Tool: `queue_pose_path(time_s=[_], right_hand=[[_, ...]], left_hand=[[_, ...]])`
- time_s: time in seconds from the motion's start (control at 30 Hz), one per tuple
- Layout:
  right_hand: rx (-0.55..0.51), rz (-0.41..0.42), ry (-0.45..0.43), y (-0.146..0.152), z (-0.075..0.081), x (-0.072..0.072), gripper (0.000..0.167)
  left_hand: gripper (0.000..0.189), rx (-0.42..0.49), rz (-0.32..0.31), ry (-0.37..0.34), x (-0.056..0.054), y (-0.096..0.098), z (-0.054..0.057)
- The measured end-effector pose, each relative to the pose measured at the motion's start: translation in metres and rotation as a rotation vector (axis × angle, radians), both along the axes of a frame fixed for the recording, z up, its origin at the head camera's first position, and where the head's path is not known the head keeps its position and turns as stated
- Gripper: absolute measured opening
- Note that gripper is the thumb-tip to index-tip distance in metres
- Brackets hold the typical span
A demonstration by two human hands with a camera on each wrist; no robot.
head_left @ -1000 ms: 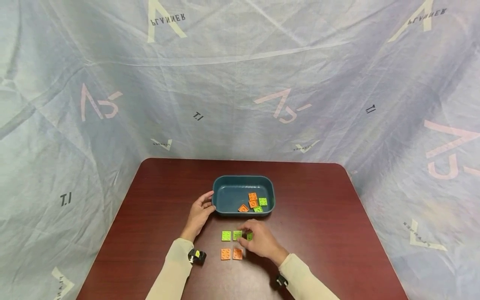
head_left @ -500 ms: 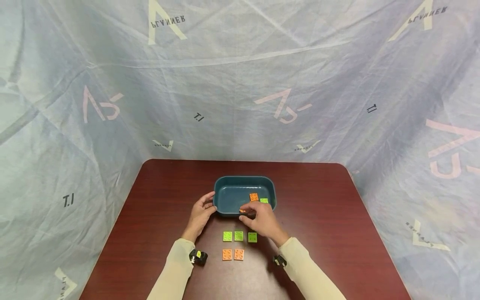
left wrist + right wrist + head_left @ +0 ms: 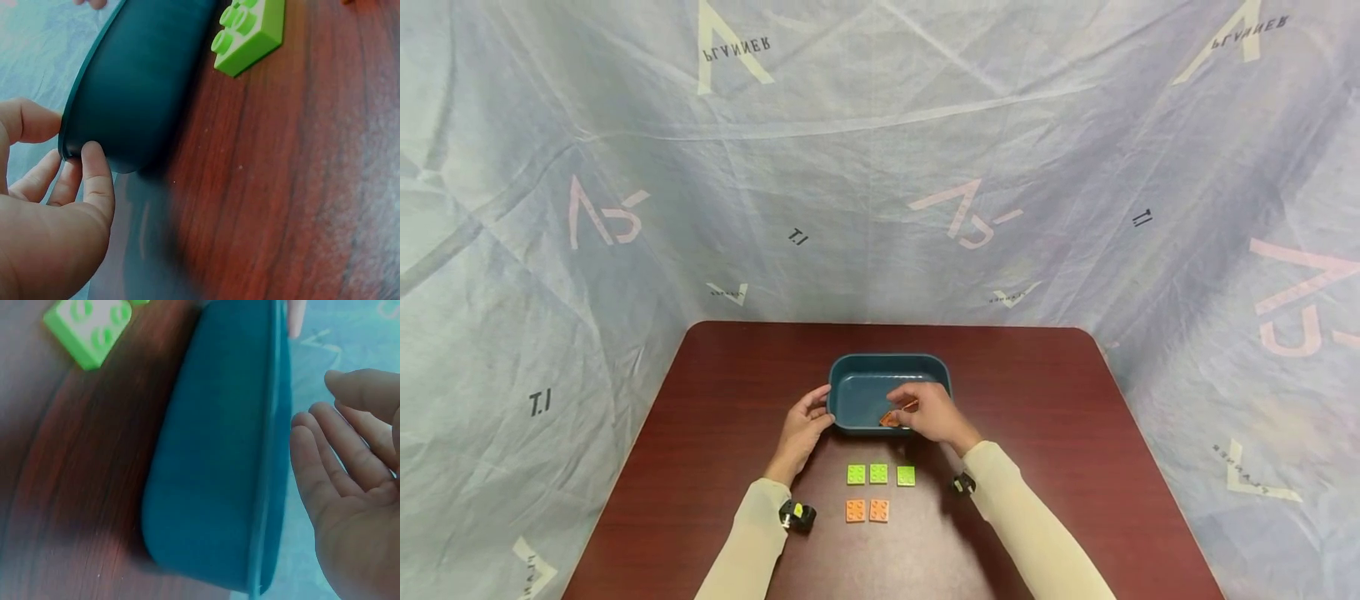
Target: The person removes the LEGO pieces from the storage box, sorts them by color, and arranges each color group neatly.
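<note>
My left hand (image 3: 800, 432) is at the left end of a dark teal bin (image 3: 853, 390); in the left wrist view its fingertips touch the rim and outer wall. My right hand (image 3: 931, 412) reaches over the front right part of the bin. Right beside its fingertips lie orange toy bricks (image 3: 888, 419), partly covered by the hand. In the right wrist view, a gap shows between thumb and loosely bent fingers, with nothing held there. In front of the bin, three green bricks (image 3: 878, 474) form a row, with two orange bricks (image 3: 855, 511) below.
A dark red wooden table (image 3: 737, 367) carries everything. Grey printed cloth (image 3: 880, 167) hangs behind the table and at both sides. One green brick (image 3: 253, 31) sits close to the bin's front wall in the left wrist view.
My right hand has moved from the rightmost green brick, over the bin's front rim, and farther into the bin, uncovering that green brick on the table. The left hand keeps its place.
</note>
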State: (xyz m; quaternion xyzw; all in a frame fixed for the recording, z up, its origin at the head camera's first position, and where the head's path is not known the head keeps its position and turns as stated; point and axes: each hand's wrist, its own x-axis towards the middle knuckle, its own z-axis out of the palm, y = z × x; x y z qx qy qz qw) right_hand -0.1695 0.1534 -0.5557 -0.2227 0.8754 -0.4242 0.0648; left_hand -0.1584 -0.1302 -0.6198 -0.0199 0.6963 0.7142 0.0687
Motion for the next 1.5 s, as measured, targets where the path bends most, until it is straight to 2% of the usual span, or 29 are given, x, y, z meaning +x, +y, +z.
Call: queue_pose_path(time_s=[0.2,0.37,0.6,0.73,0.93,1.27,1.5], right_hand=[[0.06,0.039,-0.066,0.003,-0.011,-0.018,0.035],[0.09,0.074,-0.099,0.005,-0.017,-0.026,0.038],[0.218,0.123,-0.032,0.002,-0.022,-0.033,0.035],[0.256,0.155,-0.019,0.001,-0.022,-0.036,0.033],[0.258,0.176,-0.011,0.001,-0.026,-0.04,0.031],[0.253,0.181,-0.063,0.0,-0.031,-0.043,0.033],[0.277,0.225,-0.057,0.0,-0.031,-0.044,0.035]], left_hand=[[0.063,-0.001,0.0,-0.002,0.001,0.0,-0.001],[0.063,-0.005,0.0,0.001,-0.001,0.001,-0.004],[0.063,-0.005,0.009,-0.003,0.0,0.001,-0.002],[0.064,0.0,0.007,-0.008,0.0,0.002,-0.002],[0.063,-0.004,0.011,-0.004,0.0,0.001,-0.002],[0.063,-0.004,0.01,0.001,0.001,0.001,-0.001],[0.064,0.001,0.02,0.008,-0.001,0.002,-0.002]])
